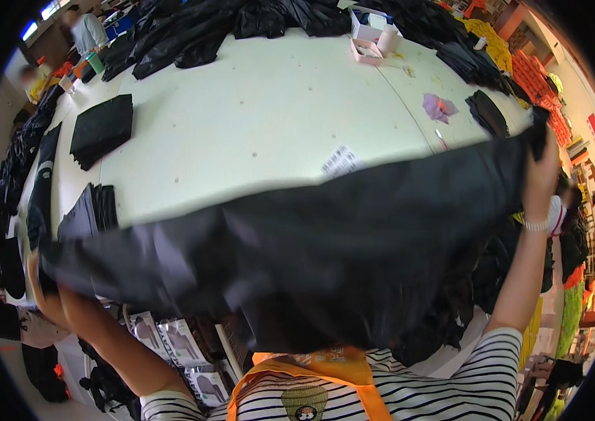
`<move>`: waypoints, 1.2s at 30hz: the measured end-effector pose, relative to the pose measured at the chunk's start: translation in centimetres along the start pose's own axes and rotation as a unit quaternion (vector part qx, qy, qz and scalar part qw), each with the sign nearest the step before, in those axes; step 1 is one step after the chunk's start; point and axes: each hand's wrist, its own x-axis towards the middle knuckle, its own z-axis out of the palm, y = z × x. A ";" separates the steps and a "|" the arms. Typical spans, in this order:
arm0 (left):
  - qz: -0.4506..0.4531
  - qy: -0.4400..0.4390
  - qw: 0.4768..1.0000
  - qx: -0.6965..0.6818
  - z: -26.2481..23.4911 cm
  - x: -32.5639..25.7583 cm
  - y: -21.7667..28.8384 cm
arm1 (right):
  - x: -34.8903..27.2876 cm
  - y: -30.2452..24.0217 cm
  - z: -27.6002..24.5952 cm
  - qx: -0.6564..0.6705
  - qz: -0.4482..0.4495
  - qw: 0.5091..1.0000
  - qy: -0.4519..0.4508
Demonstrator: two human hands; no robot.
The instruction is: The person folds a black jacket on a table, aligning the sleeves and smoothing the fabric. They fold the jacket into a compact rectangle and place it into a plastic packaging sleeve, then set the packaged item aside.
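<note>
Table: white top (206,133), spreads ahead of both hands.
Black cloth: big piece (311,224), strung between the two hands over the table's near edge, lower part hanging toward the person's body (blurred in places).
Black heap: loose dark material (192,31) along the far edge, well ahead of the grip.
Folded bundle: black (103,130), flat on the table, ahead of the left hand.
Dark stack: folded (85,214), just ahead of the left-hand grip, partly behind the cloth.
White box: (367,31), far ahead, between the two grips but nearer the right.
Right hand: (541,165) closed on the cloth's right end, raised.
Left hand: (65,293) holding the left end; fingers hidden, exact pinch unclear.
Pink tray: (367,60) just this side of the white box.
Purple rag: (438,107) ahead and left of the right hand.
Wristband: pale (536,225), just below the right grip.
</note>
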 end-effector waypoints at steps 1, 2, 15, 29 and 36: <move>-0.005 0.005 0.997 0.081 3.7 1.7 0.0 | 2.6 0.0 2.8 -0.008 -0.009 1.000 -0.012; -0.028 -0.026 0.999 0.028 6.5 3.6 -1.7 | 5.3 1.5 5.9 0.069 0.003 0.996 -0.048; -0.243 -0.159 0.786 0.546 30.0 -4.9 -34.2 | 0.5 15.6 51.2 -0.019 0.223 0.889 -0.400; -0.390 -0.378 0.761 0.356 34.7 1.9 -41.1 | -0.1 18.3 54.1 -0.060 0.153 0.930 -0.330; 0.002 -0.305 0.902 0.304 42.8 -0.3 -32.1 | 1.9 7.4 49.1 0.113 -0.019 0.942 -0.315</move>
